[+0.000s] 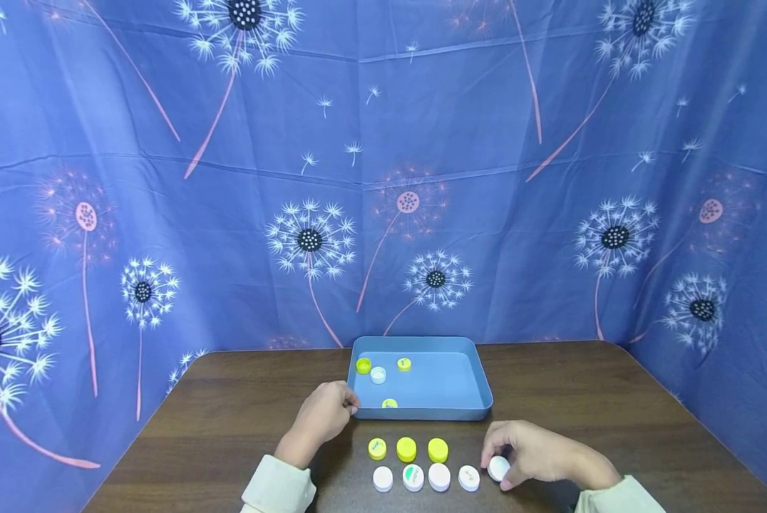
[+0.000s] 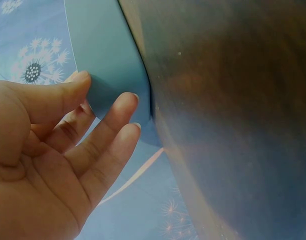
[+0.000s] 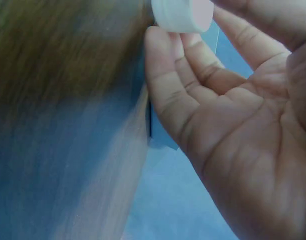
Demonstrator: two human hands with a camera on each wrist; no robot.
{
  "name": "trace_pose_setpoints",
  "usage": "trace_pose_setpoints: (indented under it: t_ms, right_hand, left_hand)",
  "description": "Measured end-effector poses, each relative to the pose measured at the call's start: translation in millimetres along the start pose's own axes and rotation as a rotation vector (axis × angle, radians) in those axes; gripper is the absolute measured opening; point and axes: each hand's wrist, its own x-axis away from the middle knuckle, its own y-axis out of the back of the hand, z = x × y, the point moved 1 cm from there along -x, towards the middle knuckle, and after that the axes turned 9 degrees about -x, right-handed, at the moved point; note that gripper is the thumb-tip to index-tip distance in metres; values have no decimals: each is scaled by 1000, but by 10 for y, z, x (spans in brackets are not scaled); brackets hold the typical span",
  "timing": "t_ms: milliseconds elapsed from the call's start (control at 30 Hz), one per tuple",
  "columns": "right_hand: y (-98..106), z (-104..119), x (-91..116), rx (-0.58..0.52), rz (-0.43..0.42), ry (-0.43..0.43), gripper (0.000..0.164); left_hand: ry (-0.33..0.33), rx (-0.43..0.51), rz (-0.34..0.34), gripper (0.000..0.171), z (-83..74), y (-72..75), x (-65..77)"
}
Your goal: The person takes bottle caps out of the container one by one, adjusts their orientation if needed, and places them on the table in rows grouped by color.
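My left hand (image 1: 322, 415) pinches the near left corner of a blue tray (image 1: 422, 413) between thumb and fingers. The left wrist view shows the thumb at the tray's rim (image 2: 108, 55), with two fingers extended below it. My right hand (image 1: 531, 452) grips a white bottle cap (image 1: 499, 468) at the right end of a row of white caps (image 1: 439, 477). In the right wrist view this cap (image 3: 183, 15) sits at the fingertips, partly cut off by the frame. Inside the tray lie a white cap (image 1: 378, 375) and three yellow caps, one (image 1: 390, 403) partly hidden by the near wall.
Three yellow caps (image 1: 406, 449) form a row on the brown wooden table (image 1: 217, 427), between the tray and the white caps. One white cap (image 1: 413, 478) carries a green print. Behind the table hangs a blue dandelion-patterned cloth (image 1: 512, 249).
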Motion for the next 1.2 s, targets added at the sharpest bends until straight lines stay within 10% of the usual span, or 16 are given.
trace_pose_setpoints:
  t_ms: [667, 1200]
  right_hand:
    - [-45, -11, -9, 97, 7, -12, 32]
    - [-41, -1, -3, -44, 17, -90, 32]
  left_hand:
    - [2, -2, -17, 10, 4, -4, -2]
    - [-13, -9, -18, 11, 6, 0, 4]
